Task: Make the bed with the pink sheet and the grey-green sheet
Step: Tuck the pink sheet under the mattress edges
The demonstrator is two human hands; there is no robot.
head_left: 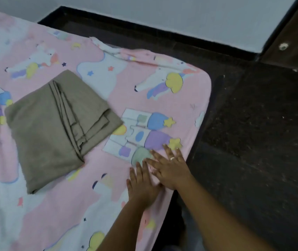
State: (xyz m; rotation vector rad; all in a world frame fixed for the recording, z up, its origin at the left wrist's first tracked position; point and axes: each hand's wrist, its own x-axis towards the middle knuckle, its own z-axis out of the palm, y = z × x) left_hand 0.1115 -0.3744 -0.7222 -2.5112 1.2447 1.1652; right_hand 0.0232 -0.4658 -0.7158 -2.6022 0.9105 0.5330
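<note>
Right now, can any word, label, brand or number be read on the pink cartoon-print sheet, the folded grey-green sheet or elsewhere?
No text can be read anywhere.
The pink cartoon-print sheet shows only pictures: animals, stars, clouds.
The folded grey-green sheet is plain, with no label in view.

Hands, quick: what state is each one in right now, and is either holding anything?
Left hand: open, fingers straight, flat on the pink sheet, holding nothing.
Right hand: open, fingers spread, flat on the pink sheet, holding nothing.
</note>
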